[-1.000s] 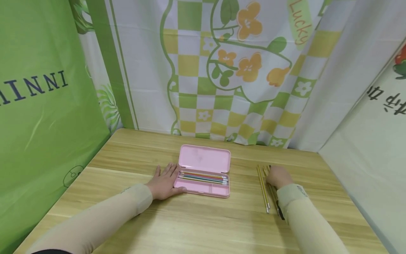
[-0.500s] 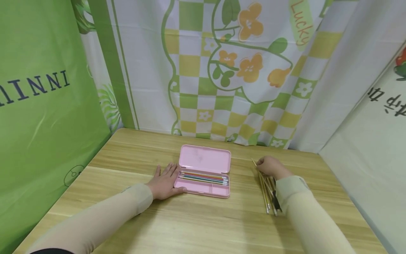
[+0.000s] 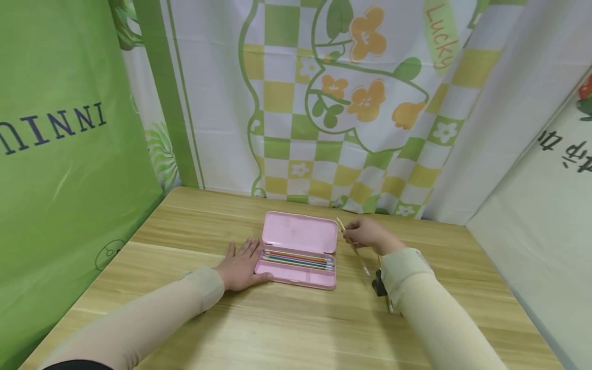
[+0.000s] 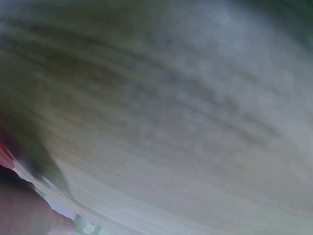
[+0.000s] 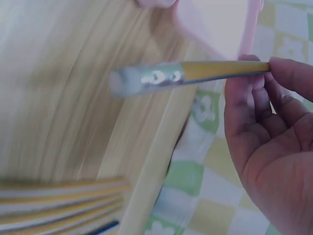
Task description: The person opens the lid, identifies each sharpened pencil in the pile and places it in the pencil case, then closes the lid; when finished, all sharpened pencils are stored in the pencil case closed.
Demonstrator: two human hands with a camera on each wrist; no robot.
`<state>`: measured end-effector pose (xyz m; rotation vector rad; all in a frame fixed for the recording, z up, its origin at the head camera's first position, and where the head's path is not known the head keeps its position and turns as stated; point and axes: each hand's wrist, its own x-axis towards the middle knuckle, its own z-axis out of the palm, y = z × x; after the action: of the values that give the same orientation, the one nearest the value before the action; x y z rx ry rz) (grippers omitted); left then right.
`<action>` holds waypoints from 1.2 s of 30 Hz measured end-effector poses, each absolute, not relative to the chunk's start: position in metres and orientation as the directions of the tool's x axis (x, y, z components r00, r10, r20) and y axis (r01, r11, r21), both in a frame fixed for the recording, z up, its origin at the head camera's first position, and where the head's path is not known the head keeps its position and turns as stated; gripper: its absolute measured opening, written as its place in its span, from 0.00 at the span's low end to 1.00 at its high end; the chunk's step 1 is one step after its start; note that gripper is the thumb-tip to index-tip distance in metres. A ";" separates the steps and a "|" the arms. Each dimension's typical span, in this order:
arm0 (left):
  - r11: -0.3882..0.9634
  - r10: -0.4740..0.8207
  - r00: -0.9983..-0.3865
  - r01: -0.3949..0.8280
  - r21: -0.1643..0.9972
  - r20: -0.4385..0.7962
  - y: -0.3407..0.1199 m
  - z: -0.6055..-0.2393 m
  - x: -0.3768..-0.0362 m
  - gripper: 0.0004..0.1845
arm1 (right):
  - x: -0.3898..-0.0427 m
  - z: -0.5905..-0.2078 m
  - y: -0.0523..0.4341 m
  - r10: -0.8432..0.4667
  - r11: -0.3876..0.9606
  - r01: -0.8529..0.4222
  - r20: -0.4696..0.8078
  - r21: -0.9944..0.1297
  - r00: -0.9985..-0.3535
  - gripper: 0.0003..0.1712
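My right hand (image 3: 370,235) pinches a yellow pencil (image 5: 210,71) between thumb and fingertips, its white eraser end towards the wrist camera. In the head view this pencil slants just right of the pink pencil case (image 3: 277,277). The case lies open, lid tilted back, with several coloured pencils (image 3: 298,259) side by side in its rear compartment; its front compartments hold nothing. My left hand (image 3: 240,267) rests on the table with fingers spread, thumb and fingertips at the case's left side. The left wrist view is mostly blurred wood, with part of the hand (image 4: 29,210) at the lower left corner.
More yellow pencils (image 5: 63,200) lie on the table to the right, mostly hidden under my right forearm in the head view. The wooden table (image 3: 287,329) meets a checked curtain (image 3: 300,128) at the back, a green cloth (image 3: 69,180) at left and a white one at right.
My right hand has picked a pencil out of the pile on the right and carried it left, close to the case. The left hand stays where it was.
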<state>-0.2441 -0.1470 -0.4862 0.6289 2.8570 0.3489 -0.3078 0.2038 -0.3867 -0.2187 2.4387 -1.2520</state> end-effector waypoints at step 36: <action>0.889 0.424 -0.895 0.381 0.254 -0.140 -0.147 -0.483 -0.243 0.55 | -0.308 -0.412 0.089 -0.579 0.738 -0.418 -0.180 -0.530 -0.795 0.14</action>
<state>-0.2425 -0.1467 -0.4832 0.6169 2.8654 0.3276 -0.3083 0.0889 -0.4120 -0.7728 2.6067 -0.6795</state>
